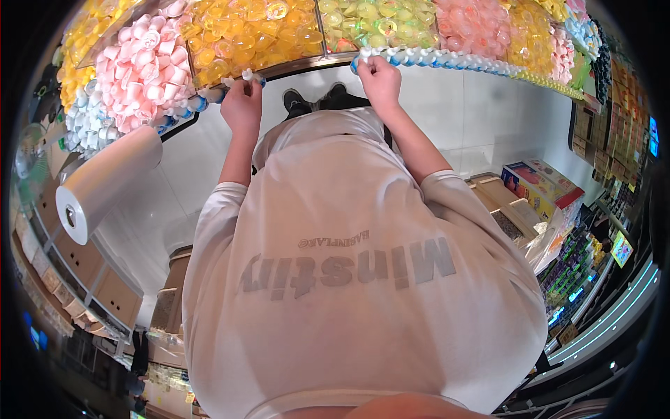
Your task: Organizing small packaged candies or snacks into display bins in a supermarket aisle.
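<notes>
My left hand is at the front edge of a candy display, its fingertips closed around a small white-capped cup or pouch. My right hand is at the same edge, further right, with its fingertips at the left end of a row of white-and-blue packs; whether it grips one is unclear. Behind the hands lie compartments of orange jelly cups, green jelly cups and pink jelly cups. Pale pink cups are heaped at the left. More blue-and-white packs line the edge there.
A large roll of clear plastic bags or film sticks out at the left. Printed cartons and tan bins stand on the right behind me. Cabinets are at the lower left, shelves at the far right.
</notes>
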Demonstrator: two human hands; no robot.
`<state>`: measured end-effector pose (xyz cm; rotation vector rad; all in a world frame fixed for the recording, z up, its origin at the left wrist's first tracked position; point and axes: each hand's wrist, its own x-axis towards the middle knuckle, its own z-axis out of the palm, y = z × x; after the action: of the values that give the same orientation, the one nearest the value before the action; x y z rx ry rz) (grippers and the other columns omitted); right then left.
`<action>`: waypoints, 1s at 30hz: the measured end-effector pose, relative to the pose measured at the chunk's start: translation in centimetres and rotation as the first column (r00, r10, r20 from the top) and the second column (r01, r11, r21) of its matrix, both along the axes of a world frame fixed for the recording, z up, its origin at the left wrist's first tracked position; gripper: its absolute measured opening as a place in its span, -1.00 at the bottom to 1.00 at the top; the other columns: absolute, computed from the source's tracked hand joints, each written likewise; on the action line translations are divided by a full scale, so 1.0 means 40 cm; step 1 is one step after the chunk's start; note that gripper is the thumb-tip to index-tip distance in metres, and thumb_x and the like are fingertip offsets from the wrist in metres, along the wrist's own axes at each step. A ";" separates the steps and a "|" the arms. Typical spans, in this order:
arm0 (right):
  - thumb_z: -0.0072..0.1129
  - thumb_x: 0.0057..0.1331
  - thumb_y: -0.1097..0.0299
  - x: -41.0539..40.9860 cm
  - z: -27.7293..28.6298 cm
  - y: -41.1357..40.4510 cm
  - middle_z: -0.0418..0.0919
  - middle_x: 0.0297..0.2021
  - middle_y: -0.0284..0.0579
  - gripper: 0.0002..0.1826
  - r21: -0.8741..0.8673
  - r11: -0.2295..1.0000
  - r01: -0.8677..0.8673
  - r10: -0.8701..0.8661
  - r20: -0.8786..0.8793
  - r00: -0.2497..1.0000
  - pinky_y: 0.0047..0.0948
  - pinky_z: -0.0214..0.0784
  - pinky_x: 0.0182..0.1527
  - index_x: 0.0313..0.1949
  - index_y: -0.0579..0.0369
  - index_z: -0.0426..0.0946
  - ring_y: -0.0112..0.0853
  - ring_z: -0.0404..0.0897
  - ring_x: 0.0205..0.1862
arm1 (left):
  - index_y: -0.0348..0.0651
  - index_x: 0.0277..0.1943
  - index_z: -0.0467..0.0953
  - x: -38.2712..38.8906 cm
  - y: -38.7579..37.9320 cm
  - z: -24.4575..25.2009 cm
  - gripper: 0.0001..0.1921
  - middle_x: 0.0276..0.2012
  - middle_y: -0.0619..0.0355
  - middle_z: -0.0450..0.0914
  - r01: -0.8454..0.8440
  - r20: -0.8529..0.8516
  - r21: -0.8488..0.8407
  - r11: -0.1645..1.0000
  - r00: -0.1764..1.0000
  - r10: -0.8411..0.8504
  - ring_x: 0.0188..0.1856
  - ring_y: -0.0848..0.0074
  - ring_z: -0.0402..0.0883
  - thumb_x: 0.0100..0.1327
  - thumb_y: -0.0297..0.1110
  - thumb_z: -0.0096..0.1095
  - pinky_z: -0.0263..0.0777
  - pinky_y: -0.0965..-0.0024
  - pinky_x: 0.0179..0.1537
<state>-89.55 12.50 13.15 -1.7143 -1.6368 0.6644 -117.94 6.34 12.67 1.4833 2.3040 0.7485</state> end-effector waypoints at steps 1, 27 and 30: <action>0.33 0.22 0.25 0.019 -0.016 0.000 0.56 -0.66 -0.07 -0.70 0.000 1.000 -0.008 0.008 0.050 0.999 -0.23 0.41 -0.49 -0.55 0.15 0.51 -0.16 0.58 -0.61 | -0.22 -0.41 0.58 0.014 -0.013 0.016 -0.74 -0.53 0.07 0.66 -0.012 0.021 0.002 1.000 1.000 0.012 -0.48 0.25 0.66 0.25 -0.21 0.40 0.50 0.25 -0.38; 0.22 0.29 0.13 0.066 -0.078 0.049 0.60 -0.59 0.03 -0.71 -0.156 0.920 -0.358 0.383 0.170 0.908 -0.03 0.47 -0.42 -0.46 0.08 0.55 -0.01 0.64 -0.49 | -0.24 -0.41 0.56 0.393 0.141 -0.053 -0.72 -0.54 -0.06 0.63 0.253 0.045 -0.049 0.966 0.967 -0.250 -0.47 0.03 0.64 0.27 -0.19 0.33 0.48 0.08 -0.42; 0.20 0.31 0.11 0.086 -0.067 0.048 0.62 -0.55 0.04 -0.70 -0.226 0.893 -0.390 0.427 0.145 0.893 -0.02 0.48 -0.38 -0.42 0.08 0.56 0.00 0.65 -0.45 | -0.23 -0.44 0.52 0.400 0.139 -0.057 -0.72 -0.57 -0.06 0.59 0.231 0.075 0.025 0.973 0.970 -0.232 -0.50 0.02 0.61 0.26 -0.23 0.35 0.45 0.08 -0.44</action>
<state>-86.10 14.44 10.47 -1.6112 -2.1677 0.9031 -101.93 11.90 10.40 1.6640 2.0276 0.7452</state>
